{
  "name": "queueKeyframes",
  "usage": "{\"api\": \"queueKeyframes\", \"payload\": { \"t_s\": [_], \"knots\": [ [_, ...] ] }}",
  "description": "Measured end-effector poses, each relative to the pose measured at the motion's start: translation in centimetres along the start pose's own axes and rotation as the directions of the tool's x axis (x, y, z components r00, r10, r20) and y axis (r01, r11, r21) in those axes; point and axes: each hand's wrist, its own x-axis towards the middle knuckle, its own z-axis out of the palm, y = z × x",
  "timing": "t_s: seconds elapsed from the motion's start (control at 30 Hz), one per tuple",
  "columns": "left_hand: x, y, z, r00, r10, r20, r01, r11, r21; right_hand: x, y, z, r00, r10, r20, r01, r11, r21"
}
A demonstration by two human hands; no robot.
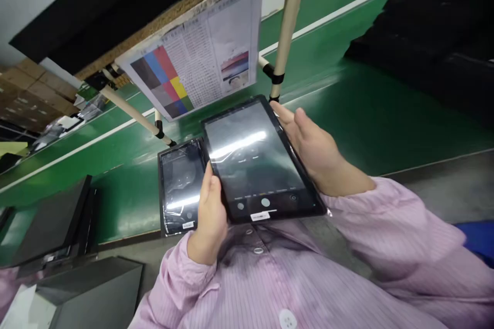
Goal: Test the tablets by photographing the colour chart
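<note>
A black tablet [254, 154] is held up in front of my chest, its screen lit with a camera view and a round white shutter button. Near its lower edge sits a small white label. My left hand [212, 211] grips the left edge, thumb at the rim and the other fingers hidden behind. My right hand [314, 149] supports the right edge, with the thumb raised off the screen and fingers partly behind the tablet. A second tablet [179, 180], in clear film and also labelled, lies on the green surface just left of my left hand.
A printed sheet [200, 51] with colour blocks hangs from a shelf on beige pipe legs [287, 25]. Dark stacked items [428, 46] stand at right on the green bench [320, 108]. Left are a dark panel [54, 221], a grey box [96, 288] and cartons [34, 92].
</note>
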Motion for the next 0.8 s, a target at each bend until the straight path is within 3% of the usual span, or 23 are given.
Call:
{"api": "queueKeyframes", "payload": {
  "t_s": [0.1, 0.17, 0.27, 0.37, 0.47, 0.53, 0.67, 0.8],
  "knots": [
    [0.2, -0.8, -0.1, 0.991, -0.039, 0.124, -0.004, 0.944, 0.330, 1.4, 2.1, -2.0, 0.995, 0.066, -0.079, -0.080, 0.978, -0.193],
    [0.0, -0.6, -0.8, 0.965, 0.024, 0.261, -0.157, 0.849, 0.504, 1.6, 2.9, -3.3, 0.996, -0.003, -0.094, -0.039, 0.896, -0.442],
    [-0.7, 0.3, -2.9, 0.866, 0.301, 0.399, -0.498, 0.590, 0.636, 0.4, 2.7, -4.3, 0.985, -0.169, 0.038, 0.139, 0.644, -0.752],
    [-1.1, 1.5, -5.8, 0.761, 0.490, 0.426, -0.611, 0.317, 0.726, -1.4, 2.2, -4.0, 0.933, -0.188, 0.306, 0.355, 0.358, -0.864],
    [-1.1, 2.3, -8.6, 0.760, 0.507, 0.406, -0.533, 0.129, 0.837, -2.5, 2.9, -3.3, 0.874, -0.156, 0.460, 0.482, 0.155, -0.862],
    [-0.7, 2.7, -9.9, 0.788, 0.499, 0.361, -0.433, 0.032, 0.901, -2.7, 3.6, -3.0, 0.850, -0.182, 0.495, 0.517, 0.104, -0.850],
    [0.4, 3.2, -11.0, 0.829, 0.484, 0.280, -0.273, -0.085, 0.958, -2.9, 3.4, -2.9, 0.832, -0.229, 0.505, 0.541, 0.140, -0.829],
    [1.5, 3.1, -11.1, 0.867, 0.419, 0.269, -0.240, -0.123, 0.963, -3.7, 2.1, -3.5, 0.878, -0.234, 0.417, 0.457, 0.154, -0.876]
  ]
}}
